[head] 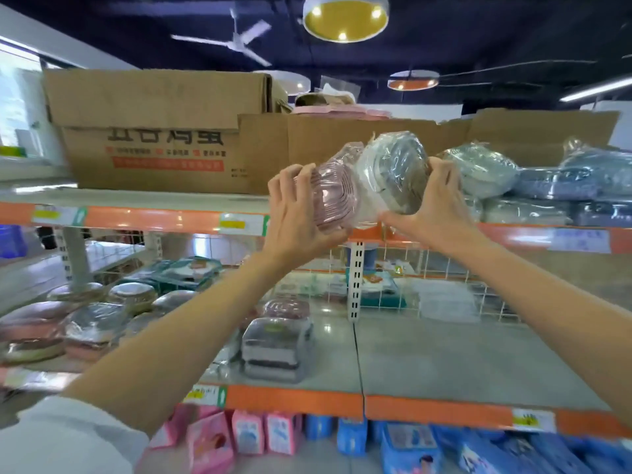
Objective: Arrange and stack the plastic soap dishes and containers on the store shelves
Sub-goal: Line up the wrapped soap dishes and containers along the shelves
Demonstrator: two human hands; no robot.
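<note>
Left hand (pixel 301 213) grips a wrapped pink dish (pixel 333 193), right hand (pixel 441 203) a wrapped grey dish (pixel 396 172); both dishes are raised together at the top shelf (pixel 154 217) edge. Cardboard box (pixel 160 131) contents hidden. Wrapped goods on the right are blurred

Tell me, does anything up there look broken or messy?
Yes. The cardboard box on the top shelf has a ragged, torn upper edge. Beside it, wrapped containers lie tilted in a loose heap rather than stacked.
</note>
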